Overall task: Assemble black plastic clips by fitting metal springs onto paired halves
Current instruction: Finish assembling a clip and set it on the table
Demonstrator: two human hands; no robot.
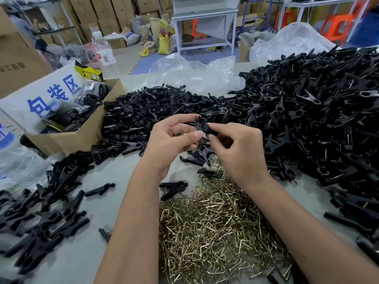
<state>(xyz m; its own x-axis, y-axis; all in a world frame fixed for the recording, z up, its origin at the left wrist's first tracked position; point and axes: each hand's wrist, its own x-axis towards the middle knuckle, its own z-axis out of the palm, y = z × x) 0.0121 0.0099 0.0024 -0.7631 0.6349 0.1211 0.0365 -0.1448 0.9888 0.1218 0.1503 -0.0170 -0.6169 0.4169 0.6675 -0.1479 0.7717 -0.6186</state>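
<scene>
here, mid-batch: left hand (170, 138) and right hand (238, 146) both pinching one black clip (202, 126) above the tabletop (123, 173), spring not discernible on it; finished clips (320, 111) heaped right, loose halves (147, 111) and springs (217, 226) still plentiful.

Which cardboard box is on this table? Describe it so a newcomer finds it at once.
Start at the pile of brass-coloured metal springs near the table's front edge, then look far left past the left hand. There sits an open brown cardboard box, pressed against a heap of black clip halves. It alone holds black ribbed hoses and a white sign with blue characters.
</scene>
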